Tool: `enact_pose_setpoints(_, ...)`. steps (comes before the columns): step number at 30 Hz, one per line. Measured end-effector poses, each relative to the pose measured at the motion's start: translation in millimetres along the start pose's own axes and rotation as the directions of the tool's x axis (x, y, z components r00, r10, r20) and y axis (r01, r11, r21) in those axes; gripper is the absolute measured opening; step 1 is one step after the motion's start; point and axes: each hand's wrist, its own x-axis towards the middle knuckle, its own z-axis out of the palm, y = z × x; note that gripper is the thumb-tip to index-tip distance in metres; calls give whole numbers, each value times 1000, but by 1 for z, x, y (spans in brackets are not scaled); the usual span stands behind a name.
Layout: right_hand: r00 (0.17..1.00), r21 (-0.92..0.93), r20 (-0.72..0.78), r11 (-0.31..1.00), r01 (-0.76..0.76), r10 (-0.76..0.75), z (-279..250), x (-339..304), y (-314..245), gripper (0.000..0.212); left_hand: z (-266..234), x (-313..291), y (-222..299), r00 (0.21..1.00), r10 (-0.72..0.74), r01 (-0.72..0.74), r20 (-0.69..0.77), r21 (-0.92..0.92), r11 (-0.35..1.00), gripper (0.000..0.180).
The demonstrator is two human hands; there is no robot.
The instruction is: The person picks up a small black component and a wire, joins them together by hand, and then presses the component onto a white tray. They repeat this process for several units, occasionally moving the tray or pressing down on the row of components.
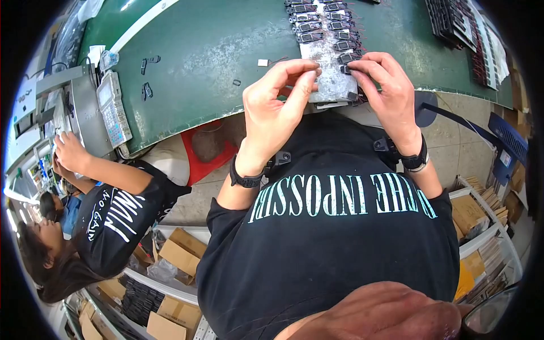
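Note:
A whitish, worn plate lies on the green table in front of me, bearing two columns of small black modules with thin dark red wires. They look like little speakers. My left hand is at the plate's left edge, thumb and forefinger pinched; whatever is between them is too small to make out. At the right edge, my right hand pinches a small black module by its end. Another black piece rests at the plate's near right corner, beside the right thumb.
Loose black parts and a white connector lie on the green table. A grey keypad device stands at left, near a co-worker. Stacked black trays are at far right; a red stool sits below the table.

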Motion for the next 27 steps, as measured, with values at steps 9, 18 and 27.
enact_pose_setpoints(9, 955, -205, 1, 934, 292, -298, -12, -20, -10, 28, -75, 10, -27, 866, 200, 64, -459, 497, 865, 10)
enact_pose_setpoints(18, 964, -216, 46, 939, 267, -263, -4, -22, -14, 22, -72, 15, -37, 957, 289, -141, -40, 804, 578, 15)
enact_pose_setpoints(27, 973, -152, 119, 965, 216, -199, -3, -16, -22, 18, -74, 21, -42, 943, 332, -202, 3, 799, 566, 20)
